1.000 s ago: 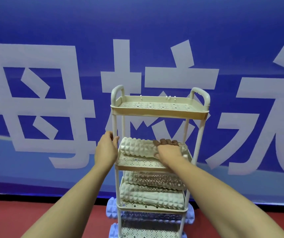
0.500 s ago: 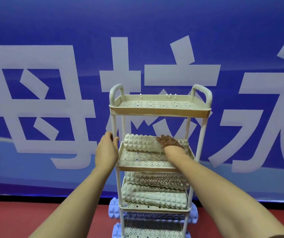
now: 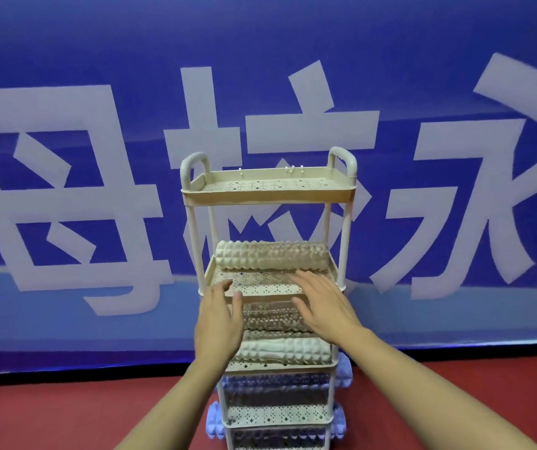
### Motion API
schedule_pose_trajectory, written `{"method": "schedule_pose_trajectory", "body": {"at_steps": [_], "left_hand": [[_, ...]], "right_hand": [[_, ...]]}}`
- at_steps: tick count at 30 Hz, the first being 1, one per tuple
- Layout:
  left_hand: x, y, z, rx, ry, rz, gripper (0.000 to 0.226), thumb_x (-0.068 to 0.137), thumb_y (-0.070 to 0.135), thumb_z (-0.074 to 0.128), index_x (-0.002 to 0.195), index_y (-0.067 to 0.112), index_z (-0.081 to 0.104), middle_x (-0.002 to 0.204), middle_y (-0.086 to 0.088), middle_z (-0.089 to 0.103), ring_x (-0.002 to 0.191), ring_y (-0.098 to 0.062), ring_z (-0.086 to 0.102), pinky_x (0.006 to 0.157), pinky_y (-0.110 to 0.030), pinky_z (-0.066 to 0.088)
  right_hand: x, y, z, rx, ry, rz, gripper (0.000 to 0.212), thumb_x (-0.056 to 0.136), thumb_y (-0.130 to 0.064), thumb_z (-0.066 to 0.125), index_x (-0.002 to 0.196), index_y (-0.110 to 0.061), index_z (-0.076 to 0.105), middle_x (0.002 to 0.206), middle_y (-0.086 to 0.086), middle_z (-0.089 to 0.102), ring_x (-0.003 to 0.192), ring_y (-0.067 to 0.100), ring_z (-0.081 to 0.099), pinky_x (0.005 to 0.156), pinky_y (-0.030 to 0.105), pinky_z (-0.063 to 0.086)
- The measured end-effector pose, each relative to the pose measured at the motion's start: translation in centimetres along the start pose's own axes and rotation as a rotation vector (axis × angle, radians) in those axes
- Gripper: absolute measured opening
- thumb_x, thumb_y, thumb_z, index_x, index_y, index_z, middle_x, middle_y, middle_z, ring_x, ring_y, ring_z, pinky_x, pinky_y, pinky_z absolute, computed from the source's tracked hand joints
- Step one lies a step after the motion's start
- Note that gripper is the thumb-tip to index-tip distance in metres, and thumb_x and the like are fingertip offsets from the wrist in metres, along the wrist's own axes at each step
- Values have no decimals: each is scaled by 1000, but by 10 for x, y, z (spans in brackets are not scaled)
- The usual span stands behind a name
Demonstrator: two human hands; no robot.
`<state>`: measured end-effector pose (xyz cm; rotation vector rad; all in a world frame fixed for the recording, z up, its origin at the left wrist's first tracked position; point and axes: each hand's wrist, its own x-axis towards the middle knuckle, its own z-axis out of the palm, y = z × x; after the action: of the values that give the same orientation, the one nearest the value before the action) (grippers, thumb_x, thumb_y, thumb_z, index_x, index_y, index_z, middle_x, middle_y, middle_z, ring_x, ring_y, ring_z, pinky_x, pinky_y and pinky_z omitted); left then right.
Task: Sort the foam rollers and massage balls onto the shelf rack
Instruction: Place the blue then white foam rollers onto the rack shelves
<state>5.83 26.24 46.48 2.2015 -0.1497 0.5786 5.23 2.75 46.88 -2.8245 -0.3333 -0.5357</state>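
Beige perforated plastic shelf rack (image 3: 262,196) stands before you on the red floor (image 3: 65,414), against a blue banner with white characters (image 3: 98,157). On its 2nd tier from the top, a cream knobbed foam roller (image 3: 272,258) lies along the back edge. Your left hand (image 3: 218,323) and right hand (image 3: 324,303) hover apart at that tier's front edge, fingers straight, holding nothing. Below, 2 more cream rollers (image 3: 285,350) share the 3rd tier, and lilac rollers (image 3: 343,371) fill the lower ones.
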Motion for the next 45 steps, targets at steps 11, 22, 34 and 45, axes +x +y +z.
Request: {"method": "schedule_pose_trajectory", "body": {"at_steps": [11,22,34,45], "left_hand": [[-133,74,150,223,-586,424,65,98,57,32,147,16,45,150,-3,43,137,-25,43,111,-36,36],[-271,127,289,239,-966,568,72,93,65,28,144,19,46,149,0,43,131,-24,48,109,-40,40],[-359,107,412,213,-1263,439,72,93,69,37,147,22,41,148,2,44,136,-22,45,114,-40,37],[-374,76,451,237,-1365,311,67,95,64,45,150,26,38,151,4,39,140,-18,39,114,-37,34]], "right_hand": [[-212,120,4,-139,-57,333,62,96,-54,32,145,-22,52,150,-1,51,139,19,47,119,36,29],[-415,214,67,-5,-309,810,61,101,-52,41,155,-27,33,158,-6,38,145,18,37,119,35,26],[-562,270,208,192,-542,1350,80,93,-65,47,158,-25,21,163,3,29,144,30,36,117,43,30],[-604,335,300,281,-667,1541,94,88,-61,62,157,-17,16,161,12,27,146,34,30,117,46,28]]}}
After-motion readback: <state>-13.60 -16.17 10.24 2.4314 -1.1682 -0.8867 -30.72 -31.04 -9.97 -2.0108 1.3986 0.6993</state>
